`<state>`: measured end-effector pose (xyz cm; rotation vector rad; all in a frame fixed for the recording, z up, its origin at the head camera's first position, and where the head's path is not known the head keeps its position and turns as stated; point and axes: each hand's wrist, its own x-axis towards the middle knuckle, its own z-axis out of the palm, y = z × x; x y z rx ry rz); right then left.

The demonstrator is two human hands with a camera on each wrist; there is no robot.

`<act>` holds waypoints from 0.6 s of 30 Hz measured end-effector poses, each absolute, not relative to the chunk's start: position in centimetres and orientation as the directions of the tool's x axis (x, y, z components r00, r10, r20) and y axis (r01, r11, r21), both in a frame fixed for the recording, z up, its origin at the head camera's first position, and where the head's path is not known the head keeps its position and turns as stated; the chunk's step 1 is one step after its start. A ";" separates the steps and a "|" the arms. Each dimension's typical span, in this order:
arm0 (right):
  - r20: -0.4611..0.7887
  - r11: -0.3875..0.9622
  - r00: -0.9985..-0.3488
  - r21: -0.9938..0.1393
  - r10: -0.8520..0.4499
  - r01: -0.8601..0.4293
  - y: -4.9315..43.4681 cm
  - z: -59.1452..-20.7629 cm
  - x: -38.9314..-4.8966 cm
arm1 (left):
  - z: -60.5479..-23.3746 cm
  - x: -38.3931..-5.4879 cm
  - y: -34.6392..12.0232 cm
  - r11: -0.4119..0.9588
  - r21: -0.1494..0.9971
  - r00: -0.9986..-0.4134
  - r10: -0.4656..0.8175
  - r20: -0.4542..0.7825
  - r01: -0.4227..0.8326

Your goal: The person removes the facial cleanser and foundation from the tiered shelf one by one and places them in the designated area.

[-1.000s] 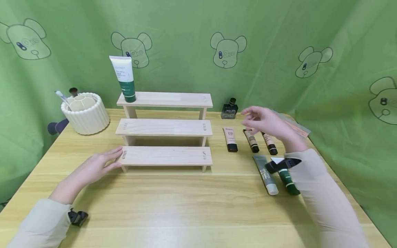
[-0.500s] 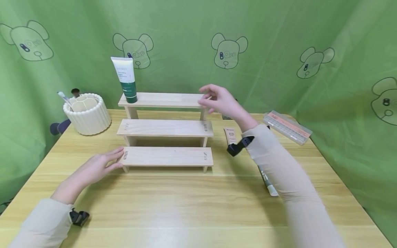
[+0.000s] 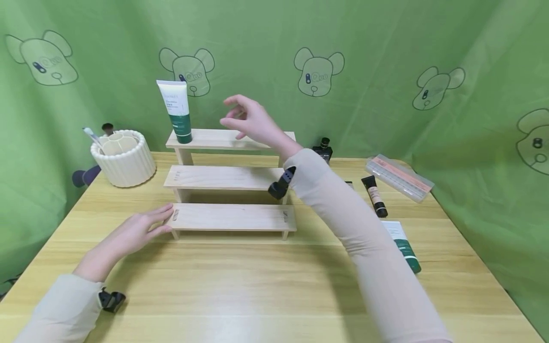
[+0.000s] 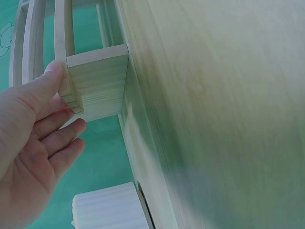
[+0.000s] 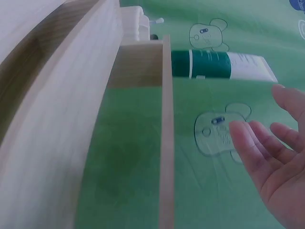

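Note:
A three-tier wooden display shelf stands mid-table. My left hand holds the left end of its lowest tier; the left wrist view shows the thumb at the board's edge and the other fingers loosely bent beside it. On the top tier's left end, a white and green squeeze tube stands cap down. My right hand hovers above the top tier, right of that tube and apart from it. Its fingers are loosely bent with nothing in them, as the right wrist view also shows.
Left of the shelf is a white ribbed brush holder. To the right are a black perfume bottle, a small black-capped tube, another white and green tube and a clear flat case. My right sleeve hides other tubes.
My right hand has swept left from above the small tubes to over the top tier, near the standing tube. The left hand stays at the lowest tier's end.

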<state>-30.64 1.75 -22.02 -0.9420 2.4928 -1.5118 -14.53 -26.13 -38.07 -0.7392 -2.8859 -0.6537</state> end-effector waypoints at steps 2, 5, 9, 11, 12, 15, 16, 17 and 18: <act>0.245 0.318 -0.804 -0.826 -0.542 -0.466 0.6 -21.7 -30.7 | -38.0 -14.5 -26.1 0.792 0.382 -0.879 0.438 0.190 0.477; 0.249 0.317 -0.797 -0.821 -0.550 -0.475 -1.0 -21.2 -30.6 | -38.0 -14.5 -26.0 0.793 0.384 -0.881 0.436 0.185 0.473; 0.256 0.327 -0.783 -0.802 -0.567 -0.499 -2.7 -20.5 -30.4 | -38.0 -14.6 -26.0 0.790 0.392 -0.881 0.437 0.182 0.472; 0.263 0.326 -0.776 -0.796 -0.573 -0.511 -3.5 -20.2 -30.3 | -38.0 -14.6 -26.0 0.788 0.391 -0.880 0.439 0.184 0.475; 0.264 0.327 -0.774 -0.793 -0.576 -0.514 -3.8 -20.0 -30.2 | -38.0 -14.6 -26.0 0.788 0.390 -0.879 0.439 0.185 0.476; 0.252 0.340 -0.772 -0.787 -0.583 -0.514 -4.7 -19.5 -30.1 | -38.0 -14.6 -26.0 0.787 0.388 -0.877 0.442 0.188 0.479; 0.247 0.346 -0.771 -0.784 -0.587 -0.515 -5.0 -19.4 -30.1 | -38.0 -14.6 -26.0 0.788 0.386 -0.877 0.442 0.188 0.480; 0.239 0.355 -0.771 -0.781 -0.590 -0.514 -5.2 -19.3 -30.1 | -38.0 -14.6 -26.0 0.788 0.385 -0.877 0.442 0.188 0.480; 0.232 0.363 -0.771 -0.778 -0.593 -0.514 -5.3 -19.3 -30.0 | -38.0 -14.6 -26.0 0.788 0.384 -0.876 0.443 0.189 0.481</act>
